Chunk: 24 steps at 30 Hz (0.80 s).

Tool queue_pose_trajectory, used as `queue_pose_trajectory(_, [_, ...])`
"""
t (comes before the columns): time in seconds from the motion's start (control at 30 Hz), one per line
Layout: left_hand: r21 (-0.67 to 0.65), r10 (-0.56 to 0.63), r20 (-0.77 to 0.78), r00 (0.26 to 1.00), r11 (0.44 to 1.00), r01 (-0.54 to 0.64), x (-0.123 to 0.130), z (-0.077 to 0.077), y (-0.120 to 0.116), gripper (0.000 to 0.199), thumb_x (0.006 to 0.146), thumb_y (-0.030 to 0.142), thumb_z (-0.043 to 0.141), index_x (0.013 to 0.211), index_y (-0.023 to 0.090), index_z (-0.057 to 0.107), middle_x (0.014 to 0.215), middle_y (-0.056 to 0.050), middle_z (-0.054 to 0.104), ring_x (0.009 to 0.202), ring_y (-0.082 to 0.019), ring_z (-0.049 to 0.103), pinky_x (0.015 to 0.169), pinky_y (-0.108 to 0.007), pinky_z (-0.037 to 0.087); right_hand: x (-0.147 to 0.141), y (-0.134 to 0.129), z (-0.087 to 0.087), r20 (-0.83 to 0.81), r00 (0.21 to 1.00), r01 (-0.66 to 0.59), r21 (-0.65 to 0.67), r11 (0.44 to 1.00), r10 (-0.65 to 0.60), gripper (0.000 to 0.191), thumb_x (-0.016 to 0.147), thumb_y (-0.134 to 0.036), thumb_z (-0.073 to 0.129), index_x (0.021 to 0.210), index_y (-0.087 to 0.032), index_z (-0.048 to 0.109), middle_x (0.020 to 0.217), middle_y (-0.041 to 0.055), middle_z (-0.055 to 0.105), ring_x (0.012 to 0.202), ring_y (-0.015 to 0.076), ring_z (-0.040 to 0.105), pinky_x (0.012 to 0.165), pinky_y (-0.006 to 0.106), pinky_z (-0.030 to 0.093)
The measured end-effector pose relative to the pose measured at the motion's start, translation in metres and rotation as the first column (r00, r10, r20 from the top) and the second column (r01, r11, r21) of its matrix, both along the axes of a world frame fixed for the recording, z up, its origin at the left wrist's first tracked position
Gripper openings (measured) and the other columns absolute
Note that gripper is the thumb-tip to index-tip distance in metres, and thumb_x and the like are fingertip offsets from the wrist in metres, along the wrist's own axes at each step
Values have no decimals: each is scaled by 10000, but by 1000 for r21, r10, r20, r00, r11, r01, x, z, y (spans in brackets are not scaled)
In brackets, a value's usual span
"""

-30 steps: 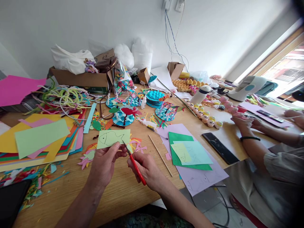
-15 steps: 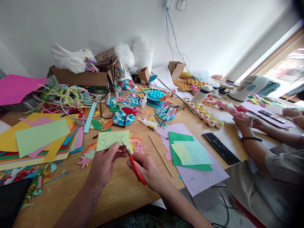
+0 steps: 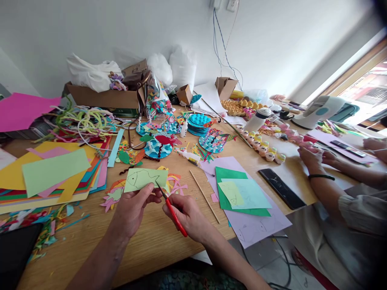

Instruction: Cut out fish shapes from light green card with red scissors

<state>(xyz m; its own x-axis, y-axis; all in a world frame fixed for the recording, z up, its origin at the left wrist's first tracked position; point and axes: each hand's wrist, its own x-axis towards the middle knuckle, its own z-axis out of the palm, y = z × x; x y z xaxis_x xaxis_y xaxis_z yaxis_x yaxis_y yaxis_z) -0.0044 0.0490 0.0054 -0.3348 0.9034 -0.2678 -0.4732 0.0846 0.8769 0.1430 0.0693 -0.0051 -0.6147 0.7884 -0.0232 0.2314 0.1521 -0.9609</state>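
My left hand (image 3: 137,207) pinches the lower edge of a light green paper (image 3: 142,181) with a fish outline drawn on it in dark line. Red-handled scissors (image 3: 175,215) are gripped in my right hand (image 3: 187,217), their dark blades pointing up and left at the tail end of the drawing. Whether the blade tips are in the paper or just in front of it, I cannot tell. Behind the paper lie cut paper fish and scraps (image 3: 172,183) in pink, orange and yellow. A thin wooden stick (image 3: 205,197) lies right of my hands.
Coloured paper sheets (image 3: 57,169) are stacked at left, with shreds below them. Decorated blue discs (image 3: 159,148) and a glue bottle (image 3: 192,157) lie beyond my hands. Right are a purple sheet (image 3: 256,229), a phone (image 3: 281,188) and another person's hands (image 3: 313,159) at pink egg-carton pieces.
The view has shifted very slightly. Both hands keep their hold, and the paper and scissors stay almost where they were.
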Motion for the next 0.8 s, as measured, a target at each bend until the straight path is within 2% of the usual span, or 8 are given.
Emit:
queue_pose_trajectory(0.43, [46,-60,-4,998,997,60,-5,-4,-2,114,570,250,779,608,155,728,602,-16,704,565,-151,634,482,-227,523,3,0,-2,53,999,-6,94,996,1,352,869,-354,485,586,-180,368,542,-57,323,525,77,284,488,212,233])
queue_pose_trajectory(0.57, [78,-47,-10,999,996,48,-7,-6,-2,134,603,267,762,658,157,709,618,-12,697,560,-163,630,488,-262,528,3,0,-6,63,998,-30,99,995,24,365,885,-384,469,597,-183,370,543,-58,321,520,77,282,485,218,224])
queue_pose_trajectory(0.8, [88,-39,-33,999,995,42,-4,-7,-2,108,620,244,729,628,153,672,581,3,663,533,-148,607,473,-250,491,2,-1,-7,56,998,-24,64,998,21,360,869,-382,473,586,-187,368,536,-57,330,515,80,290,482,217,229])
